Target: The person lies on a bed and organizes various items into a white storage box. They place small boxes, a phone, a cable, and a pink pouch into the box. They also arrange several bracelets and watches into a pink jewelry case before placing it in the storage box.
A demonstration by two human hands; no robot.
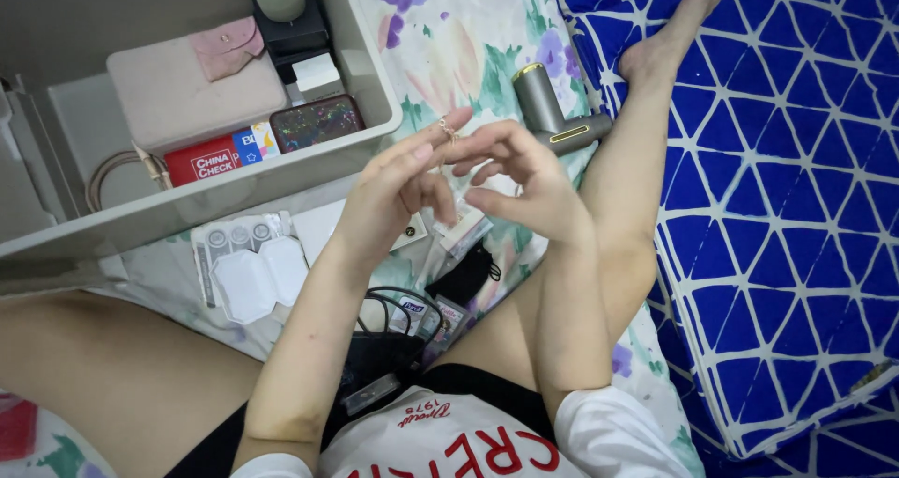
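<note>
A white shirt (449,445) lay nearest, below the grey bin (281,174). Just right of that bin, the left hand (398,192) and right hand (520,183) met, fingertips pinching a small gold ring (447,128).

Head view, as I see it: my left hand (398,192) and right hand (520,183) raised together, fingers (448,127) pinching a small ring (447,130). Behind: grey bin (375,85) holding a pink box (192,94) and glitter case (316,122). Right: grey massage gun (552,113) on the floral bedsheet (449,38), beside a blue patterned pillow (787,206).
</note>
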